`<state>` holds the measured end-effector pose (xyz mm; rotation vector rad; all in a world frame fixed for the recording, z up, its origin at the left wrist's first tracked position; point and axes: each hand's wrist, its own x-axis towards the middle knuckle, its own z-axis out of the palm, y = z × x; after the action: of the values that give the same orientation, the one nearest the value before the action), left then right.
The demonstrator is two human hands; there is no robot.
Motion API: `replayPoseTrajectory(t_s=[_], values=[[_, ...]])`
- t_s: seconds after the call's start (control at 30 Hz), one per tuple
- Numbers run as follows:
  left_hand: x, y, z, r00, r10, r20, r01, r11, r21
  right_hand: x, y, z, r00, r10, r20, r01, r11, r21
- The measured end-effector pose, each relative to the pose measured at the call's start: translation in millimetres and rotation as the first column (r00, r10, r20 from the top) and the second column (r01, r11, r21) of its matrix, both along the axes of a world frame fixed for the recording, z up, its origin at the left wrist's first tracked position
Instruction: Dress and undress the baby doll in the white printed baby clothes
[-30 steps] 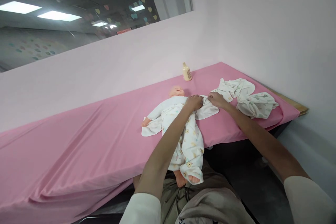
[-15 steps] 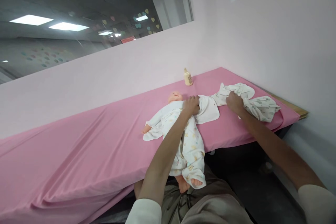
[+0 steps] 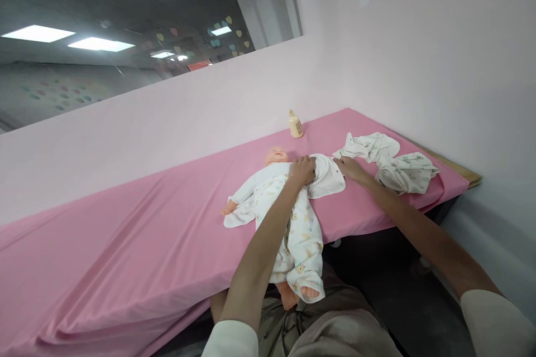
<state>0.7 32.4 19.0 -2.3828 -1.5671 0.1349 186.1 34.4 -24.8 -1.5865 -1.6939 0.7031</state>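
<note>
A baby doll (image 3: 276,154) lies on its back on a pink-covered table, its feet over the front edge. It wears patterned trousers (image 3: 304,234) and a white shirt (image 3: 329,181) whose one side is spread out to the right. My left hand (image 3: 303,170) is closed on the doll's side by the shoulder; what lies under the fingers is hidden, and the doll's arm there cannot be seen. My right hand (image 3: 350,168) pinches the shirt's outer edge near its sleeve. On the left, the doll's other arm (image 3: 229,206) pokes out of its sleeve.
A cream-coloured bottle (image 3: 295,125) stands at the back against the wall. Crumpled white printed baby clothes (image 3: 406,170) lie at the right end of the pink cover (image 3: 167,234). A wooden board edge (image 3: 471,178) shows at the right corner, beside the wall.
My right hand has moved left from the crumpled clothes to the edge of the white shirt. My left hand keeps its place on the doll.
</note>
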Motion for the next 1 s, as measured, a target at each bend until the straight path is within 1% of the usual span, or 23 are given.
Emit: replayPoseTrajectory(t_s=[0.07,0.13,0.27,0.33,0.4,0.43,0.5,0.63,0.77,0.9,1.0], values=[[0,1,0.6,1.0,-0.006,0.024,0.006,1.0,-0.013,0,1,-0.6,0.995,0.005,-0.099,-0.005,1.0,-0.002],[1,2,1.6,0.998,-0.007,0.067,0.011,0.999,-0.052,-1,1,-1.6,0.992,0.008,-0.13,-0.002,0.999,0.04],[1,7,2.6,0.983,-0.031,0.181,0.052,0.992,-0.115,-3,5,-6.8,0.999,-0.016,-0.035,0.023,0.975,0.219],[2,8,2.4,0.973,-0.063,0.221,0.093,0.987,-0.129,-3,6,-9.9,0.999,-0.012,0.033,0.003,0.962,0.271],[3,8,2.3,0.967,-0.088,0.239,0.125,0.982,-0.143,-4,7,-12.1,0.997,0.013,0.079,-0.036,0.956,0.292],[3,8,2.5,0.966,-0.097,0.239,0.135,0.98,-0.148,-4,7,-12.6,0.996,0.019,0.086,-0.044,0.954,0.297],[4,7,3.2,0.966,-0.107,0.234,0.145,0.978,-0.15,-5,7,-12.7,0.998,0.001,0.058,-0.018,0.952,0.305],[4,7,5.1,0.97,-0.097,0.225,0.136,0.977,-0.166,-6,6,-10.0,0.994,-0.065,-0.088,0.088,0.951,0.295],[3,8,4.9,0.974,-0.088,0.208,0.128,0.974,-0.189,-5,6,-6.7,0.98,-0.085,-0.183,0.131,0.957,0.258],[3,7,4.4,0.968,-0.092,0.232,0.127,0.982,-0.143,-2,5,-2.2,0.975,-0.141,-0.173,0.182,0.952,0.245],[3,5,5.9,0.963,-0.055,0.264,0.089,0.989,-0.117,1,3,1.8,0.962,-0.244,-0.124,0.267,0.94,0.214]])
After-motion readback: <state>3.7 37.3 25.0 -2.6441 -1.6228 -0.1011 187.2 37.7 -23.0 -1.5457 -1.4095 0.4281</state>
